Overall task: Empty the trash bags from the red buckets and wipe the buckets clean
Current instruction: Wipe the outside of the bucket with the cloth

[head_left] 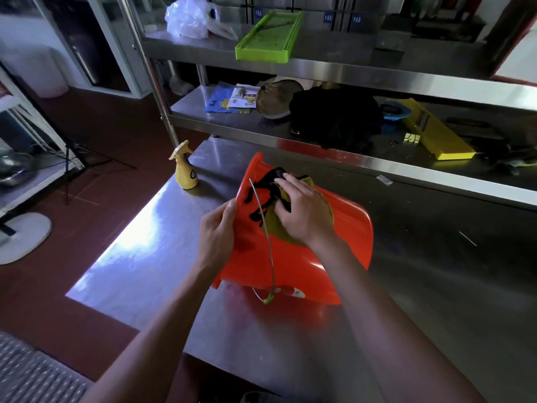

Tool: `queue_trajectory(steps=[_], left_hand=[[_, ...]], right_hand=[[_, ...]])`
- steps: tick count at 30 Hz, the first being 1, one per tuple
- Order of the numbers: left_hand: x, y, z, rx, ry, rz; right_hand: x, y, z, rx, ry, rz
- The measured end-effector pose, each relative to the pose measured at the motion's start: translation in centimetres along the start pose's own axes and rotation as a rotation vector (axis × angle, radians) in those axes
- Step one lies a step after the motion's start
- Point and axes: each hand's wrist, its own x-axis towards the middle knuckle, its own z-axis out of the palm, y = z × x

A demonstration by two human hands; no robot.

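While my left hand point(218, 231) grips the edge of the red bucket point(293, 248) with thumb and fingers curled over it, my right hand point(305, 210) presses a yellow-green cloth with black trim point(276, 228) flat against the bucket's wall, fingers fairly straight on top of the cloth. The bucket lies on its side at the centre of the frame, on the steel table point(139, 257), with its wire handle point(266, 228) arcing across the wall just left of the cloth. I see only 1 bucket and no bag in or on it, so I judge the wiping is what is in hand.

To do it well, I would keep the left hand firm so the bucket cannot roll, wipe in long overlapping strokes along the wall, and turn the bucket a little at a time. The handle will snag the cloth unless I work around it. The yellow spray bottle point(184, 173) stands well apart at the table's far left corner, within reach if the cloth runs dry.

The steel top is glossy, with a bright glare patch at centre left, so the plastic may slide. Across the upper frame runs a steel rack point(348, 74): a green tray point(267, 36) and a clear plastic bag point(189, 18) on its top shelf, a black bundle point(334, 117) and a yellow slicer point(436, 135) on the shelf below. The floor at left is dark red.
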Motion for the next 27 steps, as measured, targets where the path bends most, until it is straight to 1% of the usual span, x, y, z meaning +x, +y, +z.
queue_trajectory(steps=[4,8,12,15,18,20,22,25,27], left_hand=[[-0.7,0.0,-0.2,-0.017,0.012,-0.011],[-0.9,0.0,-0.5,-0.007,-0.014,-0.023],[-0.4,-1.4,-1.2,-0.039,-0.102,-0.038],[0.2,-1.0,-1.2,0.021,-0.135,-0.098],[2.2,0.5,-0.8,0.048,-0.117,-0.201],[4.0,1.7,-0.3,0.058,-0.091,-0.240],[5.4,2.8,0.7,0.119,-0.074,-0.241],[5.7,3.0,2.1,0.278,-0.070,-0.200],[5.6,2.5,2.3,0.291,-0.027,-0.167]], right_hand=[[1.1,-1.1,0.5,0.013,0.002,0.001],[1.9,-1.8,0.8,0.030,0.008,0.000],[1.4,-1.7,0.9,0.034,0.014,-0.005],[1.0,-1.7,1.0,0.028,0.025,0.009],[0.7,-1.9,1.1,0.023,0.046,0.007],[0.4,-1.9,1.0,0.021,0.055,0.006],[0.3,-1.8,0.9,0.014,0.046,0.018],[0.0,-1.2,0.7,0.021,0.040,0.074],[-0.5,-0.3,0.5,0.025,0.049,0.107]])
